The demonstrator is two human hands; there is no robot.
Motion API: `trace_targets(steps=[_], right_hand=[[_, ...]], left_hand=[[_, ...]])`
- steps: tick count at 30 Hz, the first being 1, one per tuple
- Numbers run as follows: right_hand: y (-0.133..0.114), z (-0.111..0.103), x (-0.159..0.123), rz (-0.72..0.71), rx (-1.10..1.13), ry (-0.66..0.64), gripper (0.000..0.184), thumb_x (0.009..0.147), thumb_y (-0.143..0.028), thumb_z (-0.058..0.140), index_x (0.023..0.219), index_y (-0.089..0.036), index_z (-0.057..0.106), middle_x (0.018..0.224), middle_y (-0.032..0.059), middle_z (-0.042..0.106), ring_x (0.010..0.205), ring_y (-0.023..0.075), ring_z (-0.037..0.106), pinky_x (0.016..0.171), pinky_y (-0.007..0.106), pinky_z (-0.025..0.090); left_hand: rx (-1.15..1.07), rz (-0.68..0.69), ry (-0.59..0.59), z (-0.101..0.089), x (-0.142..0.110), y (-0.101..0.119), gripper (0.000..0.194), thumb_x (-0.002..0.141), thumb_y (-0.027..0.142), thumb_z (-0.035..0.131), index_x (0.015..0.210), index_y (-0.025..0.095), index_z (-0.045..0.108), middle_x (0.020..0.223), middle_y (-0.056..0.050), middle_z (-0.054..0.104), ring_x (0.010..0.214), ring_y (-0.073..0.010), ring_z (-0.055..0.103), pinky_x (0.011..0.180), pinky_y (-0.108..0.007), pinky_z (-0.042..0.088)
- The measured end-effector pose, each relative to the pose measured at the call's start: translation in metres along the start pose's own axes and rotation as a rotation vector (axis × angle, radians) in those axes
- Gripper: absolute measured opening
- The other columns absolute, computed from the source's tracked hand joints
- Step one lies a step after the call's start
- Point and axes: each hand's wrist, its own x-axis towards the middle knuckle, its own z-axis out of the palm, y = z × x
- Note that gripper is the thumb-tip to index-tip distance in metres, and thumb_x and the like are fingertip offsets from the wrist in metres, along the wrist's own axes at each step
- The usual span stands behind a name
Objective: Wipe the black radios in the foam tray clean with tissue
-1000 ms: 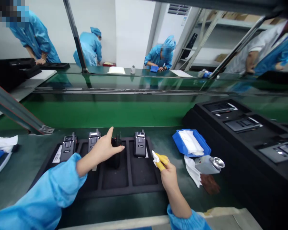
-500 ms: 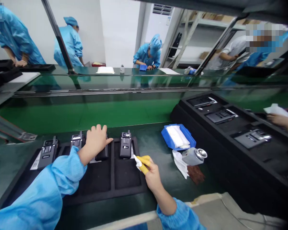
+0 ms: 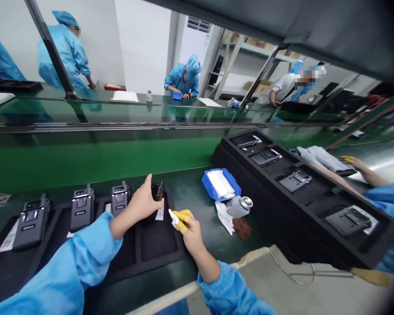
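My left hand (image 3: 140, 205) is around the rightmost two-way radio (image 3: 160, 191), thumb on its near side; the palm hides most of it. This radio is turned on edge at its slot in the black foam tray (image 3: 159, 258), with a white label strip (image 3: 160, 210) beside it. Three more grey-black radios rest in the tray to the left: one radio (image 3: 120, 197) by my wrist, a second radio (image 3: 82, 208), and a third radio (image 3: 32, 224). In yellow finger cots, my right hand (image 3: 193, 232) pinches a small white wipe (image 3: 173, 218) just right of the held radio.
Right of my hands stand a blue box (image 3: 231, 177) of white wipes and a metal pump bottle (image 3: 238, 206), beside a crumpled wipe (image 3: 223, 216) and a brown cloth (image 3: 242, 228). A raised black foam tray (image 3: 265, 218) holds several radios. A co-worker's hand (image 3: 356, 164) is beyond it.
My left hand has moved right from the third radio to the rightmost one, which is now turned on edge. My right hand keeps its wipe. The view has swung right.
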Motion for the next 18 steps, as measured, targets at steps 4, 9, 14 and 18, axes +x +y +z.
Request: trace_targets(steps=[4, 9, 14, 18], right_hand=[[-0.010, -0.003, 0.003, -0.063, -0.056, 0.044, 0.020, 0.081, -0.023, 0.059, 0.096, -0.023, 0.072, 0.079, 0.0014, 0.059, 0.073, 0.0107, 0.056, 0.066, 0.022, 0.047], [-0.052, -0.003, 0.007, -0.301, -0.389, 0.003, 0.033, 0.085, -0.015, 0.049, 0.109, -0.027, 0.068, 0.090, 0.0032, 0.058, 0.084, 0.0133, 0.054, 0.077, 0.029, 0.043], [-0.092, 0.012, 0.009, -0.677, -0.758, -0.054, 0.038, 0.081, -0.010, 0.047, 0.106, -0.028, 0.068, 0.091, 0.0024, 0.057, 0.080, 0.0122, 0.049, 0.088, 0.038, 0.028], [-0.097, 0.023, 0.009, -0.841, -0.911, -0.104, 0.034, 0.080, -0.007, 0.047, 0.094, -0.027, 0.071, 0.082, 0.0008, 0.057, 0.083, 0.0129, 0.047, 0.093, 0.039, 0.022]], left_hand=[[-0.296, 0.116, 0.091, 0.002, -0.038, -0.015, 0.085, 0.062, 0.018, 0.060, 0.140, 0.010, 0.027, 0.130, -0.015, 0.053, 0.118, -0.0247, 0.053, 0.100, -0.037, 0.042], [-0.388, 0.254, 0.154, 0.011, -0.077, -0.025, 0.064, 0.062, 0.011, 0.054, 0.125, 0.015, 0.044, 0.127, -0.012, 0.053, 0.119, -0.0244, 0.051, 0.103, -0.040, 0.041], [-0.458, 0.295, 0.156, 0.012, -0.089, -0.027, 0.062, 0.056, 0.004, 0.052, 0.116, 0.019, 0.047, 0.117, -0.007, 0.056, 0.111, -0.0233, 0.055, 0.099, -0.041, 0.045], [-0.496, 0.320, 0.150, 0.014, -0.090, -0.028, 0.062, 0.056, 0.003, 0.051, 0.115, 0.019, 0.047, 0.116, -0.007, 0.056, 0.110, -0.0226, 0.055, 0.098, -0.040, 0.045]])
